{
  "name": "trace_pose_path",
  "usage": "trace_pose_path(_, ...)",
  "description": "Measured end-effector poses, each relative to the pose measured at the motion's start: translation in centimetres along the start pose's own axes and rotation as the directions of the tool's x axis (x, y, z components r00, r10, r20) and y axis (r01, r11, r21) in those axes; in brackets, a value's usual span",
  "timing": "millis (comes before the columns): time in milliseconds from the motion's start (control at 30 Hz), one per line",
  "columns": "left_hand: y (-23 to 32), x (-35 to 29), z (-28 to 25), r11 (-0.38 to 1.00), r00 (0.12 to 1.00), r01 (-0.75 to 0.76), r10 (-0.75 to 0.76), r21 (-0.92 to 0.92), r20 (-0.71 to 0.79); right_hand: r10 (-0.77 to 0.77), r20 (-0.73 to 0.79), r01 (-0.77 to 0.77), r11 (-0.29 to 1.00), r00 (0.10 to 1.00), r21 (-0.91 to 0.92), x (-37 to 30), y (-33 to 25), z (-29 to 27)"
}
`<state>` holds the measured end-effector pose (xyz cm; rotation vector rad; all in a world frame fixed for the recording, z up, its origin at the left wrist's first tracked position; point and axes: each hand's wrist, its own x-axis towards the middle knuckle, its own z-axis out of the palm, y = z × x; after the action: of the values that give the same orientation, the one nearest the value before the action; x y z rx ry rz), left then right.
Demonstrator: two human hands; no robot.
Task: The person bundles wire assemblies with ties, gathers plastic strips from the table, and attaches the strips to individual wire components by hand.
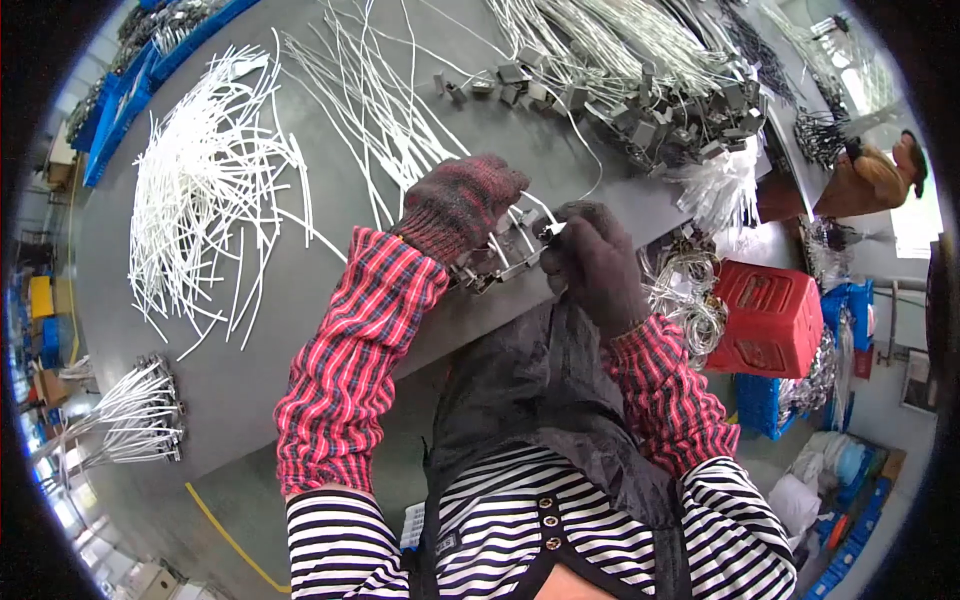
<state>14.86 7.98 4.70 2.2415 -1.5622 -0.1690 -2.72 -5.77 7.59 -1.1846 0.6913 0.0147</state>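
1. Red-and-black gloved left hand, head view, just off centre toward 12 o'clock: fingers curled over the ends of long white strands. Palm hidden, can't tell what's gripped.
2. Right hand, dark glove, off centre toward 3 o'clock: fingers pinched narrow on the tip of a white lead that spans the gap from the left hand.
3. Small metal parts sit between the hands, near the counter edge.
4. Progress, my read: this lead is mid-work. Fitted-looking leads with metal ends stacked at 8 o'clock.
5. Likely left: loose white pieces at 10, cables with grey blocks at 1. Both piles large. Can't tell the total count.
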Motion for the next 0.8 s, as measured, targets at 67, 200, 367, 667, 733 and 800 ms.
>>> trace_pose_path(67, 0.2, 0.3, -0.1, 1.0, 0.999, -0.029, 0.029, 0.007, -0.016, -0.233, 0.005, 0.232, 0.966, 0.972, -0.117, 0.0, 0.7, 0.7)
trace_pose_path(200, 0.6, 0.4, -0.7, 1.0, 0.999, -0.023, 0.022, 0.017, 0.045, -0.699, 0.046, 0.57, 0.542, 0.714, -0.617, 1.1, 2.6, 1.2)
trace_pose_path(367, 0.0, -0.2, -0.6, 1.0, 0.999, -0.004, 0.006, -0.026, 0.054, -0.389, 0.03, 0.369, 0.844, 0.921, -0.388, 0.8, 2.0, 0.5)
trace_pose_path(667, -4.4, -4.4, -4.0, 0.677, 0.712, 0.04, -0.535, -0.735, -0.455, -0.233, 0.064, 0.24, 0.91, 0.97, -0.337, 3.2, -1.5, -1.8)
trace_pose_path(733, -6.4, -7.1, -5.5, 0.496, 0.591, 0.029, -0.709, -0.868, -0.386, -0.259, 0.088, 0.272, 0.878, 0.962, -0.393, 4.2, -1.2, -2.3)
trace_pose_path(800, -8.2, -9.9, -6.0, 0.352, 0.519, 0.004, -0.801, -0.936, -0.299, -0.261, 0.121, 0.287, 0.848, 0.958, -0.446, 5.0, -0.7, -2.3)
